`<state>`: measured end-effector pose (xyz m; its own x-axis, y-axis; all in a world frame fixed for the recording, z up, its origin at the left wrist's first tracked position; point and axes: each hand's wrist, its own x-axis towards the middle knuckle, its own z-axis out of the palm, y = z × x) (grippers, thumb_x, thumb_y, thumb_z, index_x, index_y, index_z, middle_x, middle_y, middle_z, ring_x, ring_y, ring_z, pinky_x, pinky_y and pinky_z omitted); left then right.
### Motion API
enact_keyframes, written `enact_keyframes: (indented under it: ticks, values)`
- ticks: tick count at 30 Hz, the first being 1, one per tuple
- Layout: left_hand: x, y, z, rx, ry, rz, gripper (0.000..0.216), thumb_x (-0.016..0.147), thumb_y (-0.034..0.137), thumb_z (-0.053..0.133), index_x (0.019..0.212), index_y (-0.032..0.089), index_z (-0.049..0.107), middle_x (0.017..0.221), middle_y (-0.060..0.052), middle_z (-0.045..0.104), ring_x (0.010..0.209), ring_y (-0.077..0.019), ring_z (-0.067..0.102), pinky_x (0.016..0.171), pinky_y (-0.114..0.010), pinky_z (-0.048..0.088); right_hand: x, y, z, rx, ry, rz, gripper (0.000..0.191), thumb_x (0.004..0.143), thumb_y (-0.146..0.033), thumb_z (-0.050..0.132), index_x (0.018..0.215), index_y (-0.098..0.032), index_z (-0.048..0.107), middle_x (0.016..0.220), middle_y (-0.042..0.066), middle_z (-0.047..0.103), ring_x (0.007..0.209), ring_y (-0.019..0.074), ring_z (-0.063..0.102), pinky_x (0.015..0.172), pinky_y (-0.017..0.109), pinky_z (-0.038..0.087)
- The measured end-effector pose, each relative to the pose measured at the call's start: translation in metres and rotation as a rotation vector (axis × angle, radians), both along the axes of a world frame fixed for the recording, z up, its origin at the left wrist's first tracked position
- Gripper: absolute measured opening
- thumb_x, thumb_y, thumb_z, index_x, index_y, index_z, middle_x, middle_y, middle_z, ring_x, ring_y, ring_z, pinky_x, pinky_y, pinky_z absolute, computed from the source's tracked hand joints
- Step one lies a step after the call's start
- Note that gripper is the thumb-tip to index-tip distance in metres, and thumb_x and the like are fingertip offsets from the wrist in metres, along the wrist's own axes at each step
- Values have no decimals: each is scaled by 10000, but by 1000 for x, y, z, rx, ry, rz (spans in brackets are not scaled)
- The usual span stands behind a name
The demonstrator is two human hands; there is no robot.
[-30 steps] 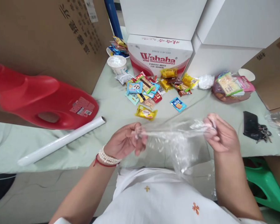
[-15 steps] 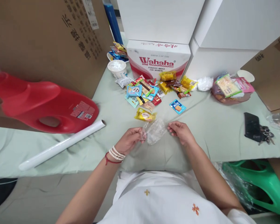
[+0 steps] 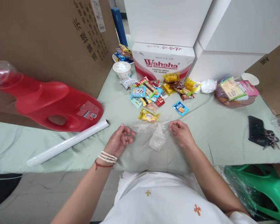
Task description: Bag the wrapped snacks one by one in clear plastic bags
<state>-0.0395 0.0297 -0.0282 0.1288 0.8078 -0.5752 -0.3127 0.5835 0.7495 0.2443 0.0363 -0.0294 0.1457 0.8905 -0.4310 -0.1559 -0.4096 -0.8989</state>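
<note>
A clear plastic bag [image 3: 157, 138] is spread above the green cloth, its lower part crumpled and hanging down. My right hand [image 3: 180, 132] pinches the bag's right upper edge between thumb and fingers. On the other side, my left hand [image 3: 121, 138] is open with fingers loosely curled and apart, beside the bag's left end; whether a fingertip touches the film I cannot tell. Just beyond the bag lies a yellow snack packet [image 3: 148, 115]. Farther back are a blue snack packet [image 3: 180, 108] and a mixed pile of wrapped snacks [image 3: 149, 93].
At the left, a red jug [image 3: 58, 105] and a white tube [image 3: 68, 143] lie before a cardboard box [image 3: 49, 46]. A Wahaba-style printed carton [image 3: 162, 63] stands behind the snacks, near a paper cup [image 3: 122, 70]. To the right are a snack-filled bowl [image 3: 235, 101] and a black pouch with keys [image 3: 256, 130].
My left hand has moved left and its fingers have loosened from their pinch. The bag is stretched wider, with its left edge drawn out. My right hand keeps its pinch.
</note>
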Motion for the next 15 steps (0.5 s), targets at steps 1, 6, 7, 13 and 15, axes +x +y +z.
enact_keyframes:
  ticks: [1,6,7,13,15]
  values:
    - [9,-9,-1,-16,53,-44,592,767,749,667,768,160,616,753,-45,698,541,-127,598,554,-262,480,-4,-4,1,7,7,-7,336,629,-444,795,797,-202,631,640,-48,555,486,76,328,457,238,226]
    - [71,-31,-5,49,254,-47,534,711,677,763,746,159,640,717,2,616,599,-101,512,470,-202,329,-27,-32,7,23,46,63,385,691,-522,804,833,-219,614,656,-48,544,498,93,355,460,246,265]
    - [77,-29,-5,86,253,23,476,710,608,796,731,166,620,700,21,592,600,-90,486,472,-193,317,-27,-37,8,32,46,88,386,706,-528,803,843,-218,617,662,-47,544,503,95,361,464,246,272]
    - [56,-11,5,48,-113,206,447,674,408,874,833,215,504,817,38,646,751,-126,655,651,-247,558,25,-44,12,191,-107,0,310,811,-482,781,881,-224,626,708,-46,530,636,115,479,614,239,413]
    - [41,-11,8,17,-131,178,469,668,393,883,835,220,480,764,54,634,602,-91,622,519,-194,498,48,-40,15,217,-111,-31,307,807,-475,792,866,-231,615,769,-32,556,720,129,538,705,259,477]
